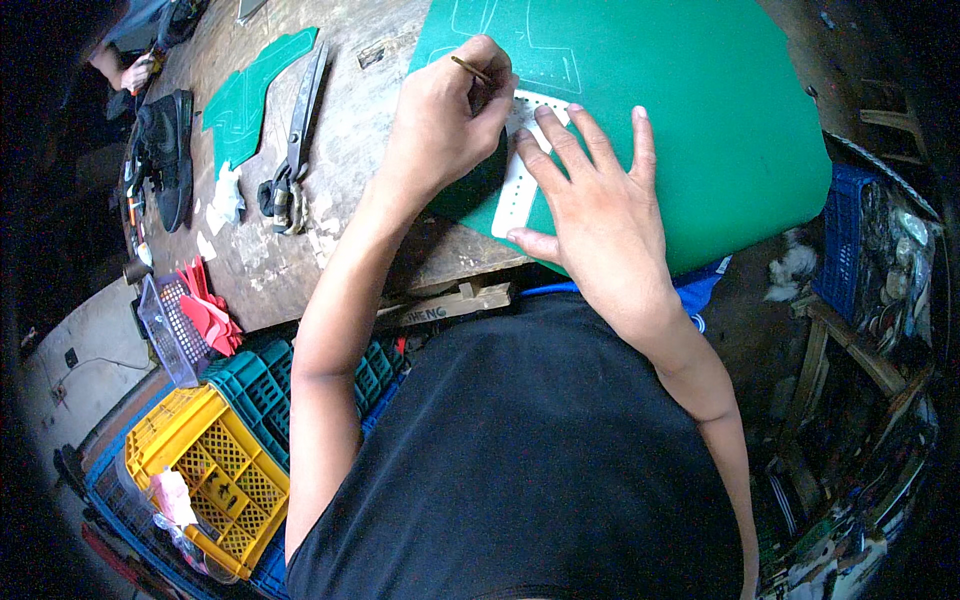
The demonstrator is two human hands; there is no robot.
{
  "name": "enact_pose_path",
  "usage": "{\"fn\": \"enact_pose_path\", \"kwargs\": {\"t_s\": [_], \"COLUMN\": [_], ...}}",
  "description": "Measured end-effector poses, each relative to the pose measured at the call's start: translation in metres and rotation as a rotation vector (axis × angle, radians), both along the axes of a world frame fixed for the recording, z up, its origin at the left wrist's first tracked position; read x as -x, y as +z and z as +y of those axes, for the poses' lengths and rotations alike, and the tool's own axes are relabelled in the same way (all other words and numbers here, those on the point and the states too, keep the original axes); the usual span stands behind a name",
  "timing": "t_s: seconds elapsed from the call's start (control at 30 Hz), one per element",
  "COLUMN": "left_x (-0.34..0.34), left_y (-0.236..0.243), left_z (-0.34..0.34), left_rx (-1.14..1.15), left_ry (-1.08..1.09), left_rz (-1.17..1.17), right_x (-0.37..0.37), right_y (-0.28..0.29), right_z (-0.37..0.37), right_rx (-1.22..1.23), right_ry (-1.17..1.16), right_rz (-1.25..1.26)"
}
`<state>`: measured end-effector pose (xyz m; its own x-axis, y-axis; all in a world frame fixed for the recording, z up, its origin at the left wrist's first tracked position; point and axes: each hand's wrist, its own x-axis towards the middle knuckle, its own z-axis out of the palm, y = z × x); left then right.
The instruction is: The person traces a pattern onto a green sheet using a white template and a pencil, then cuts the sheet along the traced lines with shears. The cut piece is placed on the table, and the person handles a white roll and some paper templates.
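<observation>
A large green sheet [730,130] lies over the table, with pale outlines drawn near its far edge. On it rests a white template [513,200] with rows of small holes. My right hand [605,215] lies on this template with fingers spread, the thumb at its near end. My left hand [440,125] is closed around a thin brown pen [471,69] at the template's far left edge. The pen's tip is hidden behind my fingers.
On the wooden table [345,165] at left lie large scissors [306,110], a green cut piece [250,95] and a black shoe [168,160]. Another person's hand [138,74] shows far left. Yellow [215,470] and teal [262,385] crates stand below left, a blue crate [845,235] right.
</observation>
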<state>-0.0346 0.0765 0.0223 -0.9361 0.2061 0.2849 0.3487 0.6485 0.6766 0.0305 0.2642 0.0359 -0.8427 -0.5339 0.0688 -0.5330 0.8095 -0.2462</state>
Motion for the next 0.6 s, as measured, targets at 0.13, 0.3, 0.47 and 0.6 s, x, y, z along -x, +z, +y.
{"fn": "enact_pose_path", "kwargs": {"t_s": [0.13,0.3,0.47,0.6], "left_x": [0.0009,0.0009,0.0005,-0.0002], "left_y": [0.0004,0.0019,0.0041,0.0064], "left_z": [0.0002,0.0006,0.0045,0.008], "left_rx": [0.009,0.026,-0.067,0.013], "left_ry": [-0.016,-0.021,-0.016,-0.026], "left_rz": [0.002,0.014,-0.011,-0.055], "right_x": [-0.0003,-0.0002,-0.0002,-0.0008], "right_y": [-0.0001,-0.0006,-0.0007,0.0002], "right_z": [0.001,0.0007,0.0005,0.0014], "right_rx": [0.007,0.004,0.041,-0.016], "right_ry": [0.001,0.0,-0.002,-0.004], "right_rz": [0.006,0.02,0.01,-0.059]}}
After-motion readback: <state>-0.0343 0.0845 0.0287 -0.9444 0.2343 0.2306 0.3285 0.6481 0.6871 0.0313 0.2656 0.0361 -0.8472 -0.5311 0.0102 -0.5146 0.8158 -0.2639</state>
